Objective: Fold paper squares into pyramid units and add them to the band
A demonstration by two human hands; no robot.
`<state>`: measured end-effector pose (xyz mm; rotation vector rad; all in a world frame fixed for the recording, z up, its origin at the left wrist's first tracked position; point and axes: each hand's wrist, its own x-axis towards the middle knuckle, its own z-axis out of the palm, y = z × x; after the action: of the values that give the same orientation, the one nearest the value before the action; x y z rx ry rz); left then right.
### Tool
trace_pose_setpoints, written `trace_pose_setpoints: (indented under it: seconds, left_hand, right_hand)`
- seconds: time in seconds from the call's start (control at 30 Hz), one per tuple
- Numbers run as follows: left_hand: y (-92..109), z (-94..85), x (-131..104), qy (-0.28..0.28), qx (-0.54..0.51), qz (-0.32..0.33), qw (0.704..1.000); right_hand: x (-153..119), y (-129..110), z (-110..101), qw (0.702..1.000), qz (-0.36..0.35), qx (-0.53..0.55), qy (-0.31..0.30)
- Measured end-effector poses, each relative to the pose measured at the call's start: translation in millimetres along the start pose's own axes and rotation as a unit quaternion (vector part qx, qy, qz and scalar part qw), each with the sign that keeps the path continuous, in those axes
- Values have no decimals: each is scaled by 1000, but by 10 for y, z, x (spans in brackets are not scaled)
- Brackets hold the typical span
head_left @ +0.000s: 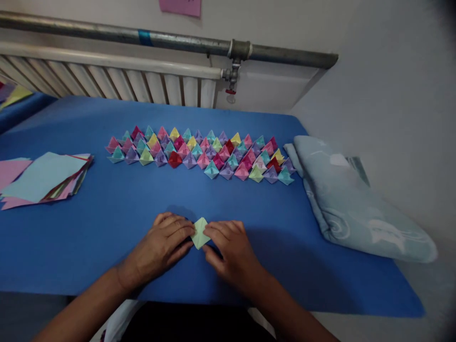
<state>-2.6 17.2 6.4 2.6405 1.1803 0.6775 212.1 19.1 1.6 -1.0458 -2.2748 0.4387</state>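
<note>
A small folded square of pale green paper (pixel 201 233) lies on the blue table near its front edge, turned so that one corner points away from me. A crease runs down its middle. My left hand (pixel 164 241) grips its left corner between fingers and thumb. At the right corner, my right hand (pixel 230 249) holds the paper with bent fingertips, the thumb low beside it. Beyond the hands stand rows of small folded paper boats (pixel 203 154) in pink, purple, teal, yellow, red and green.
A stack of coloured paper sheets (pixel 46 176) lies at the left, light blue on top. On the right rests a folded grey-green blanket (pixel 352 204). Behind the blue table (pixel 149 197) are a white radiator (pixel 124 80) and a metal pipe (pixel 185 45) with a valve.
</note>
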Motion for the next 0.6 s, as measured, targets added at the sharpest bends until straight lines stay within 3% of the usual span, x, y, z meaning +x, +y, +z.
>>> trace_pose_setpoints:
  seconds: [0.27,0.6]
  left_hand:
    - [-32,29,27,10,-8,-1,1000]
    - [-50,86,10,28,3,-10,1000]
  right_hand:
    - [-41,29,15,999,-18,-6,34]
    - [-20,-6,6,997,20,-68,5]
